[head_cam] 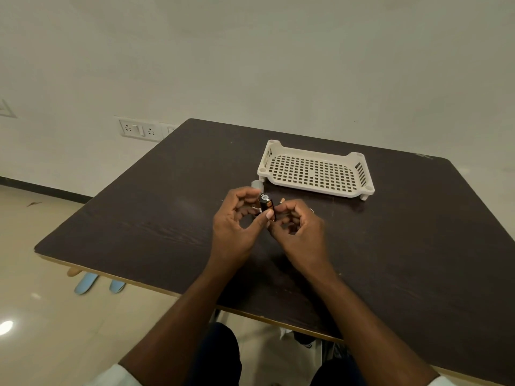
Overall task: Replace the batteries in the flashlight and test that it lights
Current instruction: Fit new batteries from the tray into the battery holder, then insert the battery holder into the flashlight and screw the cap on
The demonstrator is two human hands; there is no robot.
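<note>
Over the middle of the dark table, my left hand [237, 221] pinches a small black battery holder [267, 206] with copper-and-black batteries in it, metal contact at its top end. My right hand [299, 228] touches the holder's right side with its fingertips. A grey cylindrical flashlight part [257, 185] lies on the table just behind my left fingers. A small tan-tipped piece [282, 201], perhaps another battery, shows behind my right index finger; most of it is hidden.
A cream perforated plastic tray [316, 169] stands on short legs behind the hands. The dark wooden table [156, 218] has its near edge close to my lap. Wall sockets [139, 130] sit at the back left. Blue slippers [86, 282] lie on the floor.
</note>
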